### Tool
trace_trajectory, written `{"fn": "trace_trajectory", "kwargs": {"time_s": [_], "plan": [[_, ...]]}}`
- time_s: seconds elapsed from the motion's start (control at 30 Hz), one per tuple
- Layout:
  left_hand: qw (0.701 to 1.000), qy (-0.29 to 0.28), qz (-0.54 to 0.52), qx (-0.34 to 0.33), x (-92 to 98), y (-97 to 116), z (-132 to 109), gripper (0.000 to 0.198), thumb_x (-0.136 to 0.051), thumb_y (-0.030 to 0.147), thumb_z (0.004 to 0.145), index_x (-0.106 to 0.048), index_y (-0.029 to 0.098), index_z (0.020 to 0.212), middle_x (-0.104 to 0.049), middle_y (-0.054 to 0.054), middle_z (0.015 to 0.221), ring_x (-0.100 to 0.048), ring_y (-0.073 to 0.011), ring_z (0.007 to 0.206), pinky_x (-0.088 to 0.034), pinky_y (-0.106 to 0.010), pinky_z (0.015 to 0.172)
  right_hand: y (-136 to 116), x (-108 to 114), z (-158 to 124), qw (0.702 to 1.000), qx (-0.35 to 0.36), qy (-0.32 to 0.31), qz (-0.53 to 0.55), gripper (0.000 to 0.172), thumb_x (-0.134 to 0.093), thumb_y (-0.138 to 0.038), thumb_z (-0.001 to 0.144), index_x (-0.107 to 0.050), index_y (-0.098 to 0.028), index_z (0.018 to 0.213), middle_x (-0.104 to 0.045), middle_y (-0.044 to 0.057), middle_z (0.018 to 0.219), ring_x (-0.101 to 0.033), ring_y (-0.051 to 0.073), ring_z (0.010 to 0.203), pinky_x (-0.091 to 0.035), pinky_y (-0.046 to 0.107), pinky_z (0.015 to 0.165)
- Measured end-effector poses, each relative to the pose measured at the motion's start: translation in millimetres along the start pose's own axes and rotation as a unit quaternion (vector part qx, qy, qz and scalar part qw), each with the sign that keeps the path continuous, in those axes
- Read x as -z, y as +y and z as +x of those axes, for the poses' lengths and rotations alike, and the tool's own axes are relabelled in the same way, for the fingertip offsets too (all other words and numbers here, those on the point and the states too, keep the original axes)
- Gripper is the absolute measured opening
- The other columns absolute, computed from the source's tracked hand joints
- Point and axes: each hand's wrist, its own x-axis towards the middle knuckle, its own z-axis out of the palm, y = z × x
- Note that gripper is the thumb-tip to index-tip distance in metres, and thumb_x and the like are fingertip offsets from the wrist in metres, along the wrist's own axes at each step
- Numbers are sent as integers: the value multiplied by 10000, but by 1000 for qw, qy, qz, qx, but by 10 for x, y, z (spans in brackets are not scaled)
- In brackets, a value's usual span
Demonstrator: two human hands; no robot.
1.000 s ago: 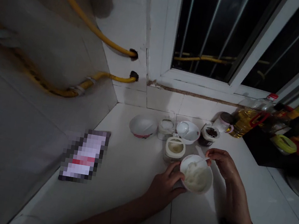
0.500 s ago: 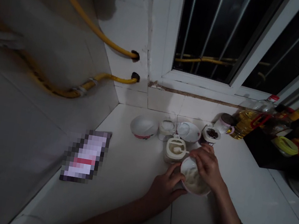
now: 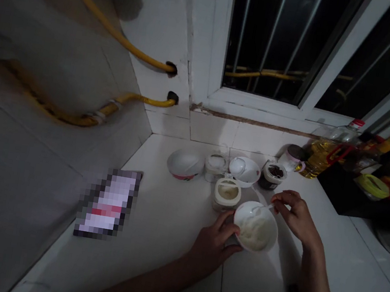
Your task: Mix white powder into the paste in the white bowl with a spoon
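Note:
My left hand [image 3: 217, 237] is closed on the left rim of a white bowl [image 3: 274, 229] holding a pale, whitish, lumpy substance. My right hand [image 3: 294, 213] pinches the handle of a small pale spoon [image 3: 263, 207], its other end over the bowl's far inner side. Just behind the bowl stands a squarish seasoning jar [image 3: 226, 202] with a cream rim, its top open on pale contents. Whether the spoon carries anything is too small to tell.
Behind are a bowl [image 3: 176, 165] with a spoon inside, a clear jar [image 3: 215, 172], another white bowl [image 3: 253, 175] and a jar of dark contents [image 3: 272, 176]. An oil bottle [image 3: 322, 155] and a black box [image 3: 337, 192] stand right. A blurred packet [image 3: 111, 201] lies left.
My right hand has moved right, away from the bowl's interior. The spoon, which was at the jar's opening, is now over the bowl. My left hand keeps its hold.

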Motion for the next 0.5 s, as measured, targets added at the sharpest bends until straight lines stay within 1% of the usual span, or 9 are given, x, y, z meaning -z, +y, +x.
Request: {"fn": "trace_trajectory", "kwargs": {"time_s": [0.07, 0.1, 0.13, 0.2, 0.23, 0.27, 0.33, 0.4, 0.5], "plan": [[1000, -1, 1, 1, 4, 5, 1, 232, -710, 315, 775, -575, 220, 939, -504, -96, 1275, -659, -162, 788, -559, -293, 683, -26, -33, 8, 999, 14, -33, -31, 176, -483, -201, 801, -639, -216, 722, -627, -1, 580, -569, 194, 675, -336, 425, 940], [1000, -2, 0, 2, 5, 8, 2, 230, -710, 312, 775, -576, 219, 937, -505, -96, 1274, -660, -163, 787, -558, -291, 675, -46, -62, 9, 998, 18, -52, -32, 180, -477, -185, 795, -643, -215, 733, -626, -5, 576, -563, 186, 652, -325, 426, 949], [1000, -2, 0, 2, 6, 12, 4, 228, -710, 309, 775, -577, 219, 938, -505, -97, 1273, -660, -166, 790, -558, -290, 669, -67, -94, 9, 997, 17, -69, -24, 184, -474, -176, 790, -647, -212, 740, -630, -1, 581, -566, 188, 667, -335, 417, 934], [1000, -4, -1, 4, 6, 18, 8, 224, -707, 303, 778, -577, 221, 941, -506, -98, 1274, -660, -173, 817, -558, -289, 673, -101, -158, 9, 996, -3, -90, 9, 182, -477, -181, 776, -655, -207, 748, -648, 19, 603, -574, 213, 770, -381, 377, 854], [1000, -6, -2, 4, 5, 20, 10, 221, -704, 302, 780, -577, 222, 942, -506, -98, 1276, -660, -176, 831, -558, -289, 680, -109, -184, 10, 995, -20, -94, 31, 176, -483, -191, 766, -657, -203, 743, -650, 26, 606, -572, 222, 807, -397, 355, 809], [1000, -6, -5, 3, 5, 21, 12, 216, -701, 300, 783, -577, 222, 942, -504, -98, 1279, -661, -175, 836, -558, -288, 684, -111, -204, 15, 993, -40, -97, 59, 168, -490, -203, 754, -656, -199, 732, -645, 26, 599, -572, 221, 799, -408, 336, 764], [1000, -3, -10, 1, 7, 23, 13, 204, -695, 294, 788, -577, 218, 936, -500, -98, 1284, -664, -169, 830, -560, -288, 694, -100, -223, 32, 981, -89, -103, 137, 142, -510, -233, 717, -643, -188, 697, -616, 8, 555, -569, 190, 669, -420, 303, 677], [1000, -4, -12, 2, 13, 28, 14, 200, -697, 287, 785, -578, 213, 928, -501, -97, 1283, -665, -170, 836, -561, -291, 702, -80, -218, 57, 958, -140, -107, 225, 123, -535, -254, 676, -632, -179, 672, -586, -16, 510, -538, 150, 541, -417, 276, 606], [1000, -11, -8, 6, 27, 41, 15, 195, -704, 271, 778, -579, 212, 915, -503, -94, 1285, -661, -175, 858, -560, -296, 718, -56, -186, 89, 929, -186, -85, 307, 111, -568, -245, 622, -641, -168, 654, -580, -29, 472, -524, 128, 489, -415, 259, 585]]}}
